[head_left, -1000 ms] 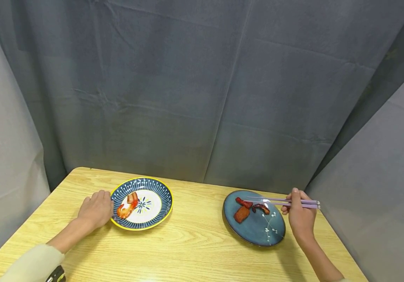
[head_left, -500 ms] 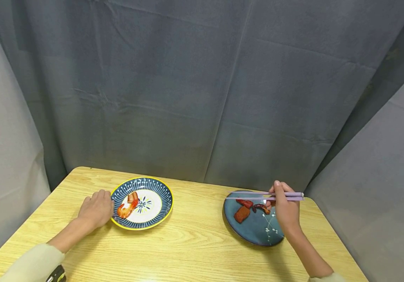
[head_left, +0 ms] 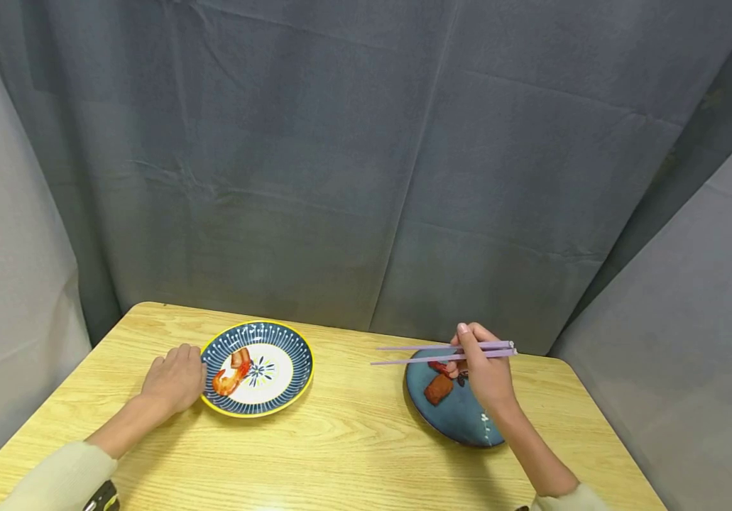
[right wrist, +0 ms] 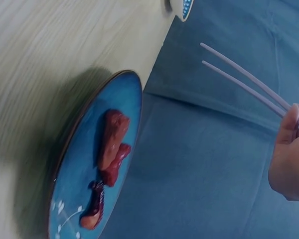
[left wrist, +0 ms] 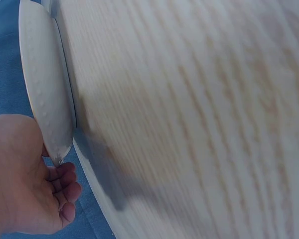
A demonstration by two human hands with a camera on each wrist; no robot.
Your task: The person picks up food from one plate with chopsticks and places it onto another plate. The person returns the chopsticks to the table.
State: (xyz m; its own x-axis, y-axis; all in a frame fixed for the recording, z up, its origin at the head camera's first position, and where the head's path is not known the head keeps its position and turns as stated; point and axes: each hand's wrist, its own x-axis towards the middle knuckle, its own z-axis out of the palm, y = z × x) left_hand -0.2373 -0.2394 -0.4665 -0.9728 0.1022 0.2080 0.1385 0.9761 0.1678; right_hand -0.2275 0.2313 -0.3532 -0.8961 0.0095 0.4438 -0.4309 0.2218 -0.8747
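My left hand (head_left: 176,378) grips the left edge of a round patterned plate (head_left: 298,362) with a yellow rim. In the left wrist view, curled fingers (left wrist: 65,191) meet the plate's rim; the thumb is mostly hidden. On that plate lie an orange shrimp-like piece (head_left: 228,382) and a striped bacon-like piece (head_left: 240,357). Over the blue plate (head_left: 461,419), my right hand (head_left: 485,369) holds lavender chopsticks (head_left: 496,345). Their tips are apart, nothing between them, pointing left past the plate's edge. A brown block of food (head_left: 439,389), a red piece (right wrist: 115,167) and a dark curved piece (right wrist: 93,206) lie beneath.
Both plates stand on a light wooden table (head_left: 353,426), with bare wood between them. A grey curtain (head_left: 308,177) hangs behind the far edge. Pale cloth walls (head_left: 14,248) stand on both sides.
My right hand has moved left with the chopsticks, from the blue plate's right side to above it, and the tips now reach beyond its left edge. The left hand and the food have stayed put.
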